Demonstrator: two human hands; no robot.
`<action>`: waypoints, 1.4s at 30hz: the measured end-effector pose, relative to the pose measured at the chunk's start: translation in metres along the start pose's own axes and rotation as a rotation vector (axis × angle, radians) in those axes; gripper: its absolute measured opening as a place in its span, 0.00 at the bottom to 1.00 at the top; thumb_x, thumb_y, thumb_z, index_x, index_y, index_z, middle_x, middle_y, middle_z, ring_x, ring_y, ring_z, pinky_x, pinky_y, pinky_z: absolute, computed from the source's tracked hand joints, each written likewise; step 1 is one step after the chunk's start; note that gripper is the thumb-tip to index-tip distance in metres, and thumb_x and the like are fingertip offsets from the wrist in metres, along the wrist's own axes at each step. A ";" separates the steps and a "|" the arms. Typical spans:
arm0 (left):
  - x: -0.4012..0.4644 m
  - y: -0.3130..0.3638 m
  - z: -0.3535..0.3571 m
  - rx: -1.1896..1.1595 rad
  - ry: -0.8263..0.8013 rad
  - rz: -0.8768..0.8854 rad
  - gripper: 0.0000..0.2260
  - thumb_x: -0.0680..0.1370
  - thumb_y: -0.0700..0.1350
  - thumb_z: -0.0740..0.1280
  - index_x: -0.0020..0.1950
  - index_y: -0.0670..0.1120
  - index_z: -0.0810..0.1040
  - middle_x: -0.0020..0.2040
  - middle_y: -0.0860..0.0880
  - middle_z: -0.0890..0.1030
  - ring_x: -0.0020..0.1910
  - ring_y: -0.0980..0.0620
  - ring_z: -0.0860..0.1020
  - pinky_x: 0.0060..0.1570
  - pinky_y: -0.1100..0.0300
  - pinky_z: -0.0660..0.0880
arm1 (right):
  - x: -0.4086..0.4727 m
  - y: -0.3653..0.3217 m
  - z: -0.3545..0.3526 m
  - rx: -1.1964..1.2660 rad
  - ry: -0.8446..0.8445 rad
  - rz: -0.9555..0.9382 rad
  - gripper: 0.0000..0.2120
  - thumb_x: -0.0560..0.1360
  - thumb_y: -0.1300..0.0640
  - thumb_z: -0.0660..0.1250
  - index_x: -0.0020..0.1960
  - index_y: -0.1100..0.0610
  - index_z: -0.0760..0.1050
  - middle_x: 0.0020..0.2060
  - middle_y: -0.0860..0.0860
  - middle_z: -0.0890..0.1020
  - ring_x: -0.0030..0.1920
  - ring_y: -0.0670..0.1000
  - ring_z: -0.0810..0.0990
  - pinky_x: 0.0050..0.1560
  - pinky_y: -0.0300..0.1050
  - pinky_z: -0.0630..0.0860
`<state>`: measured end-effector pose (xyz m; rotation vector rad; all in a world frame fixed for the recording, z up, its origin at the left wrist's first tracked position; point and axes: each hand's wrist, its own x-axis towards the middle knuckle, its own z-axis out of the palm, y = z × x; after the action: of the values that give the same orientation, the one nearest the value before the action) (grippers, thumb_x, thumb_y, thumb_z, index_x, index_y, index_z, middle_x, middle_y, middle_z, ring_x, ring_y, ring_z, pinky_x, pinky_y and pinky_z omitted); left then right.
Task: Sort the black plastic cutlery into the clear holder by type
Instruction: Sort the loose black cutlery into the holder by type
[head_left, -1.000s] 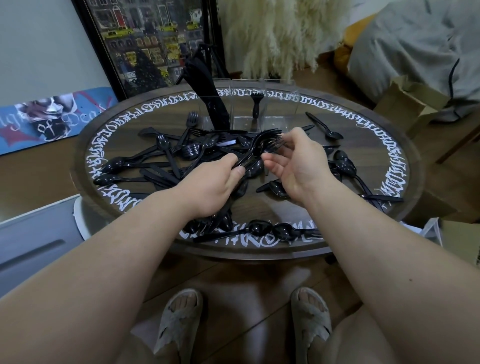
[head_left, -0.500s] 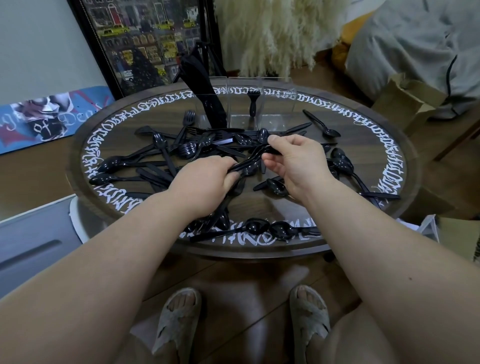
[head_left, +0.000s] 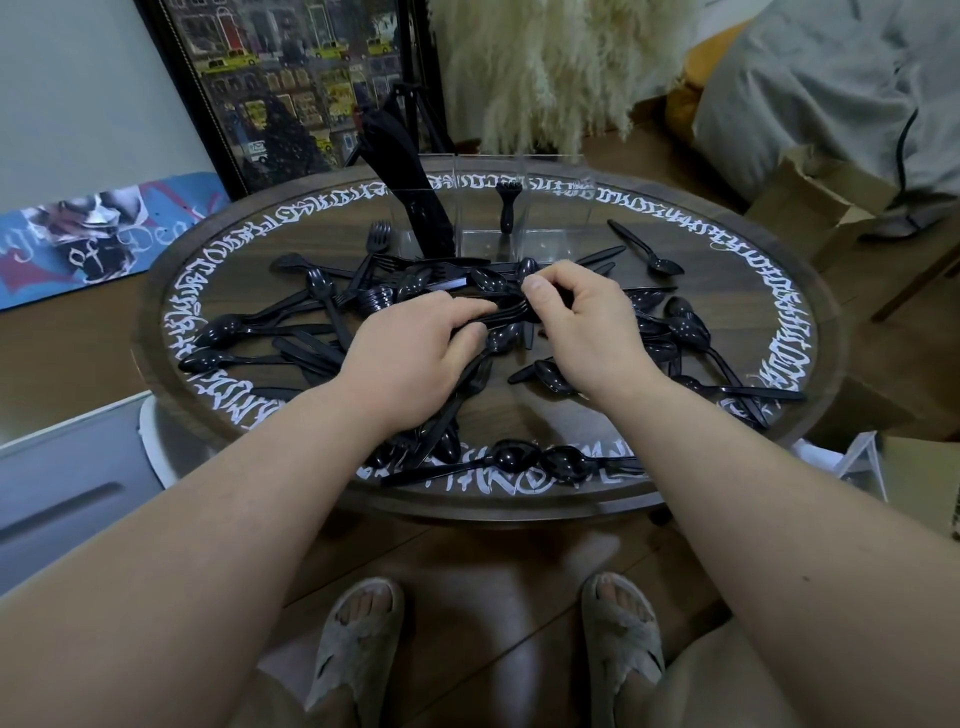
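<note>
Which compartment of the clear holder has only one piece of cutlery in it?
The middle compartment of the clear holder: a single fork stands there, tines up. The left one holds a bundle of knives; the right looks empty.

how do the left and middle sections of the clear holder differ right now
The left section holds a tall, leaning bundle of knives rising above its rim. The middle section holds one fork, upright, tines up, below the rim. Both are clear compartments of one holder.
</note>
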<state>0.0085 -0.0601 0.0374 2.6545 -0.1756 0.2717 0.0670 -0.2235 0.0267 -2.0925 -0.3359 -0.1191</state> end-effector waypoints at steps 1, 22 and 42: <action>0.001 -0.001 0.001 0.020 -0.036 -0.014 0.16 0.82 0.51 0.57 0.69 0.57 0.72 0.56 0.51 0.79 0.59 0.50 0.75 0.58 0.52 0.71 | 0.000 0.000 0.000 0.022 0.026 0.006 0.09 0.78 0.52 0.64 0.44 0.52 0.80 0.32 0.42 0.78 0.38 0.45 0.76 0.44 0.45 0.73; 0.006 0.006 0.000 -0.091 0.030 -0.088 0.16 0.82 0.44 0.56 0.68 0.53 0.73 0.51 0.55 0.78 0.54 0.52 0.75 0.52 0.60 0.68 | 0.000 -0.011 -0.019 0.627 0.007 0.290 0.09 0.77 0.65 0.65 0.56 0.62 0.78 0.43 0.55 0.81 0.38 0.48 0.78 0.43 0.40 0.79; 0.110 -0.043 -0.024 0.310 -0.044 -0.077 0.24 0.82 0.46 0.56 0.78 0.48 0.56 0.77 0.50 0.59 0.74 0.45 0.55 0.70 0.45 0.61 | 0.123 -0.038 -0.002 -0.181 0.450 -0.413 0.11 0.74 0.63 0.66 0.54 0.61 0.82 0.47 0.57 0.83 0.47 0.49 0.79 0.51 0.24 0.66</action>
<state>0.1185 -0.0195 0.0637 2.9685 -0.0477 0.2317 0.1740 -0.1839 0.0861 -2.0718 -0.4887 -0.8782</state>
